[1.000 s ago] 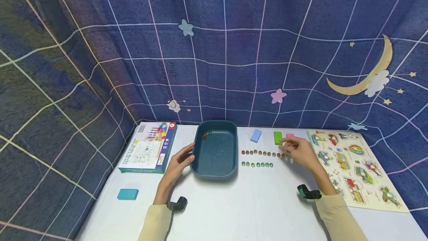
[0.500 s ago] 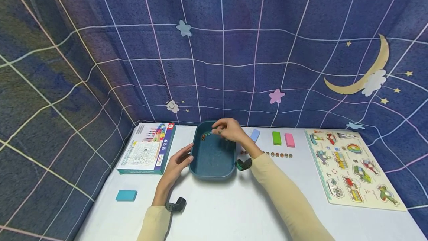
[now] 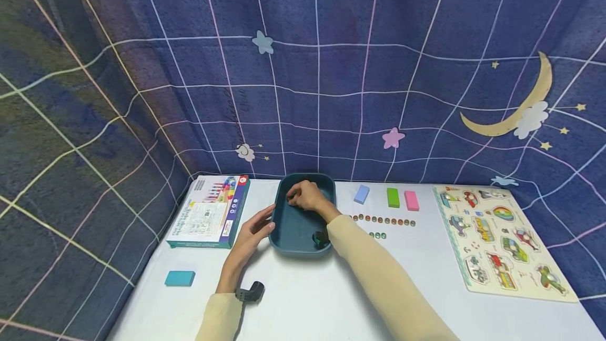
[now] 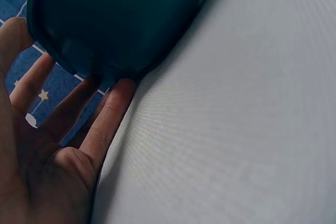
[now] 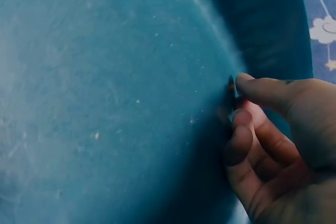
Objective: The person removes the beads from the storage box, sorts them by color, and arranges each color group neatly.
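A dark teal rectangular bin (image 3: 295, 233) stands at mid-table. My left hand (image 3: 247, 233) rests against its left side; in the left wrist view, that hand's (image 4: 52, 161) extended fingertips touch the bin wall, thumb at the rim. Inside the bin, my right hand (image 3: 306, 197) reaches to the back left. Close up in the right wrist view, its thumb and fingers pinch a small dark bead-like piece (image 5: 231, 88) near the wall. Right of the bin lie a row of small reddish-brown round pieces (image 3: 381, 220) and a shorter green row (image 3: 377, 235), both partly behind the right sleeve.
Blue (image 3: 362, 194), green (image 3: 393, 197) and pink (image 3: 412, 200) blocks stand behind the rows. A picture puzzle board (image 3: 492, 236) lies at right. At left are a flat printed box (image 3: 208, 212) and a teal block (image 3: 180, 278). A curtain (image 3: 322, 93) hangs behind the table.
My right hand has moved left from the far end of the reddish row, over the bin, and down into its back left part. The left hand has kept its place at the bin.
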Demonstrator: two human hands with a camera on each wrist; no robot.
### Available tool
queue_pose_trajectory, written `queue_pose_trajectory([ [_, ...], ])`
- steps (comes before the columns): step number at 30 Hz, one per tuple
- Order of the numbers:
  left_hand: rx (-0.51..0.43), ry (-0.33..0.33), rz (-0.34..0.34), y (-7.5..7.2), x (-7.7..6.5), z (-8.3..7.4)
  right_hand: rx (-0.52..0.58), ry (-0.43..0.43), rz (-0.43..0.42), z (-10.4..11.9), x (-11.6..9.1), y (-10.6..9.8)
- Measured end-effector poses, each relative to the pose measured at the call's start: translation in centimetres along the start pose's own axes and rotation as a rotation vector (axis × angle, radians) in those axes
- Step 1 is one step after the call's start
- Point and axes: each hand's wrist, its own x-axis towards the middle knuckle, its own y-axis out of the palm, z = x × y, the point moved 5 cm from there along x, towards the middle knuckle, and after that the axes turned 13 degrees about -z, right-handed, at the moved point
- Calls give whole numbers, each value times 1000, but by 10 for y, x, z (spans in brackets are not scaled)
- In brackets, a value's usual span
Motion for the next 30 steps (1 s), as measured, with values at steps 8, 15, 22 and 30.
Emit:
queue_pose_trajectory([
  [8, -3, -8, -7, -2, -2, 3, -67, -60, 10, 7, -3, -1],
  [15, -13, -16, -15, 0, -1, 3, 44, -84, -17, 21, -17, -50],
  [22, -17, -18, -15, -1, -2, 0, 97, -67, -159, -20, -76, -115],
  [30, -11, -17, -24, -2, -2, -1, 30, 94, -340, -124, -157, -183],
])
